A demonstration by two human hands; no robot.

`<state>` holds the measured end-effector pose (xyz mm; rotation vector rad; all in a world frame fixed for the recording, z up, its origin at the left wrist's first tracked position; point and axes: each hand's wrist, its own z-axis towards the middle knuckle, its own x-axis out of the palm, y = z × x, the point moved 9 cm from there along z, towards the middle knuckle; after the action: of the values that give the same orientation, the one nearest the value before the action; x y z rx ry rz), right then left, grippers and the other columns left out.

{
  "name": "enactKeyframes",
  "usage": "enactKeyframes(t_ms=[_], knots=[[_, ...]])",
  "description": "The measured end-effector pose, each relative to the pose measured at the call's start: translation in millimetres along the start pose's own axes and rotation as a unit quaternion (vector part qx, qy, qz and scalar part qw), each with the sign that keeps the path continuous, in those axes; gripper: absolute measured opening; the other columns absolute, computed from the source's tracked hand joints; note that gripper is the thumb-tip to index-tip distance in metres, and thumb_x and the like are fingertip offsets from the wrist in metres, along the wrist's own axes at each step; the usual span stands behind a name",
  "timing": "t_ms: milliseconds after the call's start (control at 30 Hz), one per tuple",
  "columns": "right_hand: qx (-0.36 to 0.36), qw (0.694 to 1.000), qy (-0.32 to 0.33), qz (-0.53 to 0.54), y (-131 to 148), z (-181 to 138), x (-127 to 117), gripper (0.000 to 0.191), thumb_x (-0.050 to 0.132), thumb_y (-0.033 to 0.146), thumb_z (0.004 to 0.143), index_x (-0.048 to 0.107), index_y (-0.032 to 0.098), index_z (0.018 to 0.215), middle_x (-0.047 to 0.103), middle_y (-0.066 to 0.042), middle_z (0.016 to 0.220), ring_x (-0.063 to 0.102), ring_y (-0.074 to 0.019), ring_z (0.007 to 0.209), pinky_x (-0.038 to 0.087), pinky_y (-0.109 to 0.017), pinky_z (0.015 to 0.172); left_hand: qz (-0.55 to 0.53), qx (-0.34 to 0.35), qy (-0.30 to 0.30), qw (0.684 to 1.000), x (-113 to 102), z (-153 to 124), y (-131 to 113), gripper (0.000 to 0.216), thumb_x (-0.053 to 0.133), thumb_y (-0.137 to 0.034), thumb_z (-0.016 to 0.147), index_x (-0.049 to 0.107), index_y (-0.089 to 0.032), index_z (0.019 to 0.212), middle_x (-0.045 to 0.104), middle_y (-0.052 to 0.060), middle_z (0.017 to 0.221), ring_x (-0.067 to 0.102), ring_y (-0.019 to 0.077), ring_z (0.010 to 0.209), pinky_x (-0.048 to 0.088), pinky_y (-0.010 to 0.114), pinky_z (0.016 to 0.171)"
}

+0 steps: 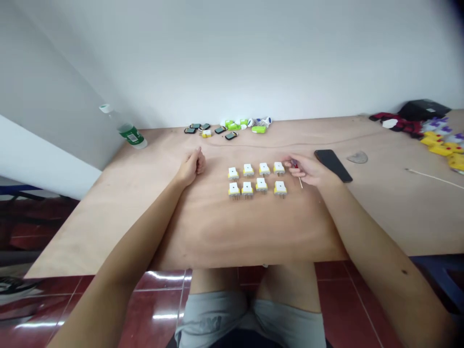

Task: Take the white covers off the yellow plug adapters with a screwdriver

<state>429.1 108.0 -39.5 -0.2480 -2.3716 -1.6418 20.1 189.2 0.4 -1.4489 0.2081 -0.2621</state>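
Observation:
My right hand point(308, 170) is shut on a small red-handled screwdriver point(294, 165), whose thin metal shaft points down at the plywood tabletop point(203, 232). Its tip stands just right of two rows of white-and-yellow electrical plugs point(261, 184). The nearest plug is close to my fingers, and I cannot see contact. My left hand point(194, 166) rests on the table left of the rows, curled into a loose fist around nothing visible. A black smartphone point(332, 165) lies against the right side of my right hand.
Along the back edge are small dark plug parts point(210, 129) and green pieces point(235, 125). A water bottle point(130, 133) lies at the back left. Yellow parts point(440, 147), red cloth point(398, 123) and a black box point(424, 110) sit far right, beside a white wire point(431, 177).

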Motion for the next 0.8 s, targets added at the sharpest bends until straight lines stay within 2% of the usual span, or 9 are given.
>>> enactKeyframes(t_ms=[133, 300, 467, 667, 800], knots=[[-0.005, 0.999, 0.021, 0.033, 2.4, -2.9, 5.0, 0.023, 0.082, 0.035, 0.104, 0.070, 0.020, 0.092, 0.056, 0.001, 0.078, 0.030, -0.0049, 0.049, 0.022, -0.015, 0.033, -0.110, -0.038, -0.022, 0.993, -10.7, 0.4, 0.3, 0.080, 0.072, -0.085, 0.099, 0.036, -0.023, 0.063, 0.030, -0.007, 0.055, 0.029, 0.0081, 0.045, 0.024, 0.023, 0.042], [-0.065, 0.994, 0.028, 0.088, 19.9, -12.7, 10.8, 0.037, 0.080, 0.046, 0.104, 0.058, 0.023, 0.086, 0.048, 0.005, 0.078, 0.021, -0.0069, 0.050, 0.020, -0.017, 0.035, -0.229, -0.072, -0.074, 0.968, -24.0, -1.1, -1.7, 0.081, 0.054, -0.082, 0.112, 0.030, -0.022, 0.063, 0.028, -0.006, 0.058, 0.028, 0.0094, 0.047, 0.022, 0.023, 0.042], [-0.114, 0.988, 0.010, 0.104, 28.5, -17.8, 14.2, 0.045, 0.078, 0.048, 0.104, 0.048, 0.026, 0.080, 0.038, 0.005, 0.073, 0.024, -0.0127, 0.056, 0.027, -0.024, 0.043, -0.263, -0.077, -0.076, 0.959, -25.4, -3.9, -3.6, 0.082, 0.042, -0.088, 0.112, 0.032, -0.022, 0.065, 0.030, -0.005, 0.061, 0.029, 0.0101, 0.050, 0.024, 0.024, 0.044], [-0.096, 0.992, -0.007, 0.084, 23.2, -12.1, 10.5, 0.045, 0.076, 0.048, 0.108, 0.046, 0.026, 0.081, 0.026, 0.007, 0.069, 0.016, -0.0139, 0.056, 0.024, -0.024, 0.045, -0.292, -0.075, -0.070, 0.951, -26.1, -5.4, -1.6, 0.081, 0.030, -0.085, 0.116, 0.038, -0.022, 0.066, 0.029, -0.004, 0.065, 0.028, 0.0121, 0.053, 0.025, 0.024, 0.047], [-0.075, 0.995, -0.021, 0.067, 19.6, -9.6, 7.7, 0.047, 0.077, 0.052, 0.106, 0.046, 0.026, 0.082, 0.027, 0.008, 0.068, 0.012, -0.0128, 0.056, 0.023, -0.024, 0.043, -0.299, -0.081, -0.068, 0.948, -25.3, -5.8, 0.9, 0.081, 0.030, -0.086, 0.115, 0.039, -0.022, 0.066, 0.030, -0.004, 0.066, 0.028, 0.0122, 0.054, 0.026, 0.025, 0.048]])
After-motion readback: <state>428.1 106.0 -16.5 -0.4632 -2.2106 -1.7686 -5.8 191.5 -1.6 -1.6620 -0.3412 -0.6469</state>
